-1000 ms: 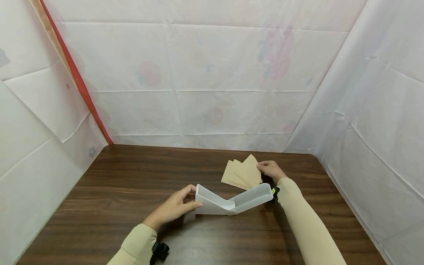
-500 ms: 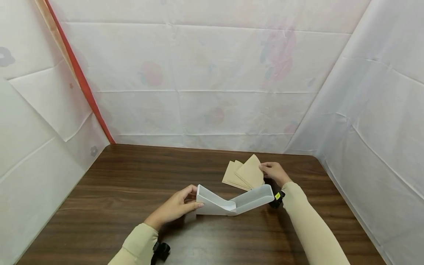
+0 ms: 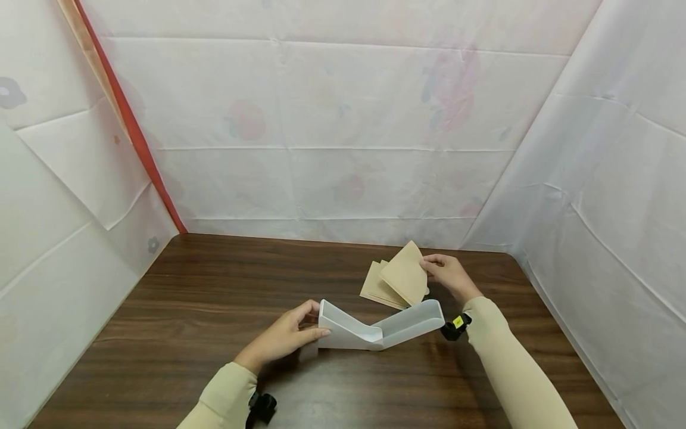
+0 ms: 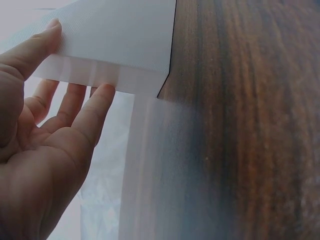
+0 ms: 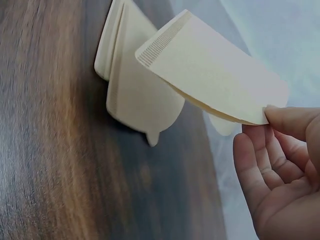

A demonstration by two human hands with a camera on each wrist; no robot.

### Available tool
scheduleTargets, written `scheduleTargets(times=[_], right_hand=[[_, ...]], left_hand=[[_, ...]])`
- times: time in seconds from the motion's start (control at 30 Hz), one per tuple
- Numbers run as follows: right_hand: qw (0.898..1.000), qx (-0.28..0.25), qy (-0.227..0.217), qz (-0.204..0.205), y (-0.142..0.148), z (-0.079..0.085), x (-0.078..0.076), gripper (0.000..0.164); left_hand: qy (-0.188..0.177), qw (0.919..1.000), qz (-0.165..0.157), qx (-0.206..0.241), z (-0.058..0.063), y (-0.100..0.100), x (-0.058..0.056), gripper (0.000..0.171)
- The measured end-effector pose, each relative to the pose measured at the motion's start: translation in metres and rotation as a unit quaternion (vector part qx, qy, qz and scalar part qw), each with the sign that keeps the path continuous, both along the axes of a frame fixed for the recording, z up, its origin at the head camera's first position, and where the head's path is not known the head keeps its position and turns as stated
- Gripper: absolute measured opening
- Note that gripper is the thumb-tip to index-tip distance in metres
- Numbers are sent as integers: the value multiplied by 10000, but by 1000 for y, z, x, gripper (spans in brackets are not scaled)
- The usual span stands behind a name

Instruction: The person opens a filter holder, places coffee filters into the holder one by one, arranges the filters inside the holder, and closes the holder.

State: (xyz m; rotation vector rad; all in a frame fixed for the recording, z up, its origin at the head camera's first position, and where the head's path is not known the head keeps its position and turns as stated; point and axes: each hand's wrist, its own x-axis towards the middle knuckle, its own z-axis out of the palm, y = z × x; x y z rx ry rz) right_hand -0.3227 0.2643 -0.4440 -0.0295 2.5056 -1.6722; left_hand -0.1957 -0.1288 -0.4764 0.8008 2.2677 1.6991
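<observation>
1. Left hand (image 3: 284, 333): at the left end of the white holder (image 3: 375, 342). Thumb against the near wall, fingers at the end; a grip on that end.
2. White holder: on the table (image 3: 161, 333); two hollow arms meeting in a shallow V. Judged light, rigid and smooth, liable to slide if nudged. Best steadied by an end wall, as now.
3. Paper stack (image 3: 375, 289): on the table, just beyond the holder's right arm; tan, fanned, at least one rounded tab showing. Judged nearly weightless, pieces apt to cling. Best parted by one edge.
4. Lifted paper (image 3: 405, 274): tan, tilted above the stack, beyond the holder's right arm. Crimped seam (image 5: 165, 39) at one end; layers slightly parted along the lower edge. Judged thin, pliant, easily creased. Best held lightly at a corner.
5. Right hand (image 3: 450, 277): beyond the holder's right end; thumb and fingers pinch the lifted paper's corner.
</observation>
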Motion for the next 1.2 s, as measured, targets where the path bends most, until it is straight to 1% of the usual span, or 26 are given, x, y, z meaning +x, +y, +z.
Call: scheduleTargets(times=[0.07, 0.2, 0.3, 0.43, 0.5, 0.73, 0.97, 1.1, 1.2], right_hand=[[10000, 3, -4, -10, -1, 4, 2, 40], [9999, -33, 18, 112, -4, 15, 9, 42], [9994, -41, 177, 302, -7, 27, 16, 44], [9978, 54, 419, 517, -12, 44, 25, 45], [9969, 95, 501, 602, -13, 50, 27, 44], [9941, -70, 694, 831, -19, 62, 34, 41], [9889, -337, 970, 1075, -30, 77, 48, 38], [9866, -247, 1164, 1120, -39, 82, 58, 35], [9848, -50, 1308, 1146, -46, 85, 65, 31]], left_hand=[[17, 10000, -25, 9, 0, 0, 0, 30], [-37, 10000, -62, 41, 2, 0, 1, 30], [-60, 10000, -65, 45, 2, 0, 1, 29], [-2, 10000, -70, 14, 1, -1, 0, 29], [12, 10000, -70, 1, 1, -1, -1, 28], [146, 9998, -156, 51, 1, -1, -2, 29], [29, 10000, -59, -25, 0, -2, -2, 29], [56, 10000, -67, -15, 0, -2, -2, 29], [37, 10000, -75, -5, 1, -2, -2, 29]])
